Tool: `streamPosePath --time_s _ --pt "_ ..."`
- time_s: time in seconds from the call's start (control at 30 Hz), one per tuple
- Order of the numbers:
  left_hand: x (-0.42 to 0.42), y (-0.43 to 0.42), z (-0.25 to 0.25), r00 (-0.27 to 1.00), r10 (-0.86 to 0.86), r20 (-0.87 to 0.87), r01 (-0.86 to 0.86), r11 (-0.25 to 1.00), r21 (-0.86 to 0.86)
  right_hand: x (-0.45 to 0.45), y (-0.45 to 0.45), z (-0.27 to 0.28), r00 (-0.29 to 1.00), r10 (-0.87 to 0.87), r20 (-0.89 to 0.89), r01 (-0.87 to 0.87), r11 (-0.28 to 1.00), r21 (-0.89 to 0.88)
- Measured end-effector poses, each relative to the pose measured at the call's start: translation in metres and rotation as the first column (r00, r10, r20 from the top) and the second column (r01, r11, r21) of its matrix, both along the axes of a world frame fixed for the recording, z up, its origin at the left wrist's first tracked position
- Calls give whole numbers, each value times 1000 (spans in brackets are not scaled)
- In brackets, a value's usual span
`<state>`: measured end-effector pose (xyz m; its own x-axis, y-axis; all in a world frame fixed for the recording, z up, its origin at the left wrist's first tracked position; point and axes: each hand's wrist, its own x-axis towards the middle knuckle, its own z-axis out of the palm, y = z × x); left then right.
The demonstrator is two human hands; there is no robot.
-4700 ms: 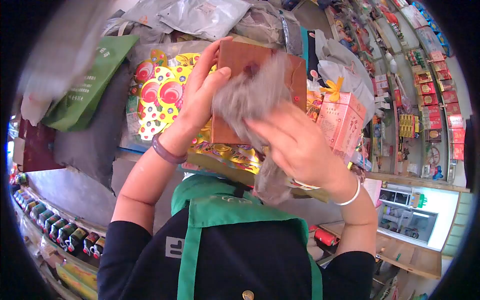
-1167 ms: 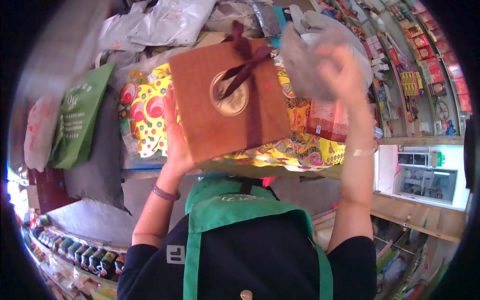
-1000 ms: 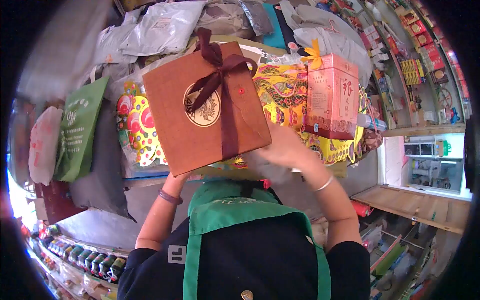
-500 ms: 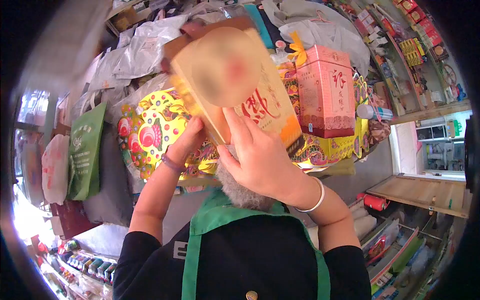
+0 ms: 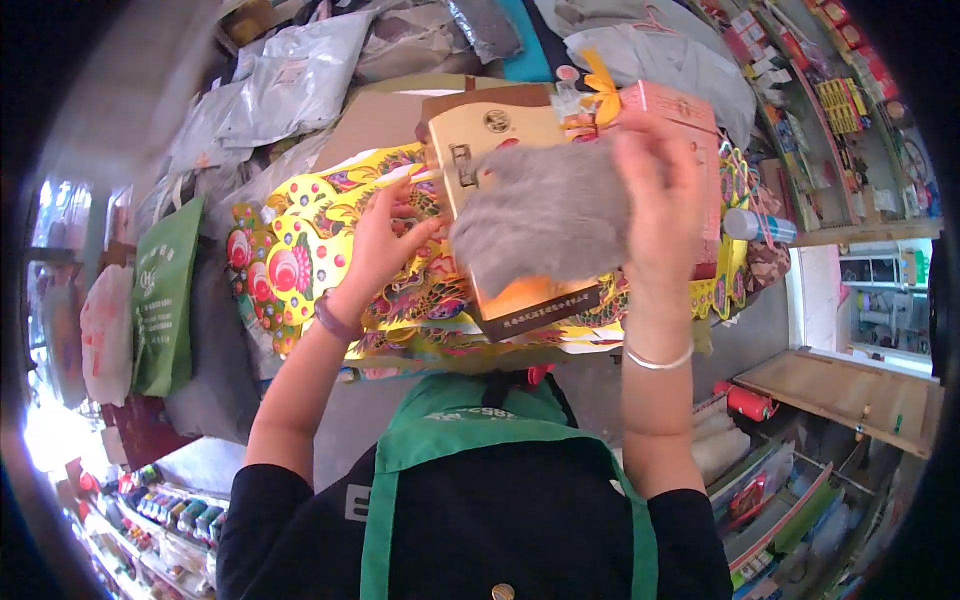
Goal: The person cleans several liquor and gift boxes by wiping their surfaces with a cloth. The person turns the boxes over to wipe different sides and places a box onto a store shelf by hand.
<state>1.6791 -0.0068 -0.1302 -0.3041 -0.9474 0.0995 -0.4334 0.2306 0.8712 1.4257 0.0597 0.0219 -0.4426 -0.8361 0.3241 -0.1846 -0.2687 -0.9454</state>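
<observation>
A grey fluffy cloth [image 5: 545,215] is spread across the front of a tan and brown gift box [image 5: 545,312], hiding most of its printing. My right hand [image 5: 655,190], blurred by motion, grips the cloth's right end. Left of the box is my left hand [image 5: 385,235], its thumb and fingers apart and holding nothing. Under the box are yellow decorations [image 5: 310,240] with colourful printed patterns. A pink gift box [image 5: 672,105] stands just right, partly behind my right hand, with an orange ribbon bow [image 5: 600,90] near its top left corner.
Grey plastic-wrapped packages [image 5: 290,85] are piled at the back. A green bag [image 5: 168,300] hangs at the left beside a pale plastic bag [image 5: 108,335]. Right of the pink box lies a spray can [image 5: 758,226]. Stocked shelves [image 5: 800,110] line the right side.
The tan box has gone from raised and tilted to resting on the yellow decorations. My left hand has come off it. My right hand has moved right and up, bringing the grey cloth across the box.
</observation>
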Motion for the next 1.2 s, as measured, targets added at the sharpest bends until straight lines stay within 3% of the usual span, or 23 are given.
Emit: streamPosePath --time_s 0.07,0.1,0.13,0.17,0.23,0.3,0.37,0.43,0.57,0.63,0.67,0.7,0.73,0.8,0.87,0.9,1.0,1.1,1.2 --pt "8 23 3 999 20 -39 -20 1000 10 7 14 -1 968 193 -161 -202 978 -46" --pt "10 37 3 996 36 -84 -44 995 -88 10 20 -1 929 278 -245 -300 952 -59" --pt "19 54 1 1000 -8 -24 4 986 -166 16 25 -11 786 304 -539 -359 933 3" --pt "17 74 6 997 -64 53 74 973 -218 23 29 -29 555 305 -774 -395 915 78" --pt "0 107 8 978 -120 168 159 957 -242 25 24 -51 251 288 -924 -421 892 164" --pt "-21 120 -1 968 -92 232 149 959 -240 14 -10 -63 238 291 -927 -442 882 163" --pt "-37 115 -11 972 -16 233 91 944 -317 9 -62 -65 611 375 -697 -493 869 36" --pt "-43 113 -14 980 8 197 63 935 -350 10 -114 -84 536 161 -829 -386 920 -72" --pt "-42 102 -9 990 60 125 -15 944 -330 25 -100 -73 489 402 -774 -580 812 56" --pt "-35 97 -17 963 -58 264 145 935 -324 29 -39 -76 373 592 -715 -770 627 118" --pt "-34 95 -22 968 -18 250 107 932 -345 28 -5 -79 311 703 -640 -813 546 205" --pt "-33 92 -26 972 21 234 68 928 -366 22 21 -66 133 691 -711 -837 463 294" --pt "-32 90 -30 974 60 218 29 923 -385 16 39 -77 191 728 -658 -859 449 248" --pt "-34 91 -25 979 18 201 63 918 -392 4 32 -80 289 542 -789 -777 615 138" --pt "-41 94 -6 986 31 164 18 957 -291 -14 -11 -78 466 383 -797 -592 805 40" --pt "-41 92 -9 989 38 142 10 945 -326 -23 -43 -82 564 305 -767 -486 874 -10" --pt "-42 95 -13 984 71 165 -22 958 -286 -37 -90 -87 719 136 -681 -251 965 -73" --pt "-43 96 -12 982 80 170 -27 956 -291 -23 -33 -86 562 200 -803 -264 963 55" --pt "-42 99 -13 974 87 209 -25 959 -282 -7 61 -97 411 354 -840 -491 862 123"
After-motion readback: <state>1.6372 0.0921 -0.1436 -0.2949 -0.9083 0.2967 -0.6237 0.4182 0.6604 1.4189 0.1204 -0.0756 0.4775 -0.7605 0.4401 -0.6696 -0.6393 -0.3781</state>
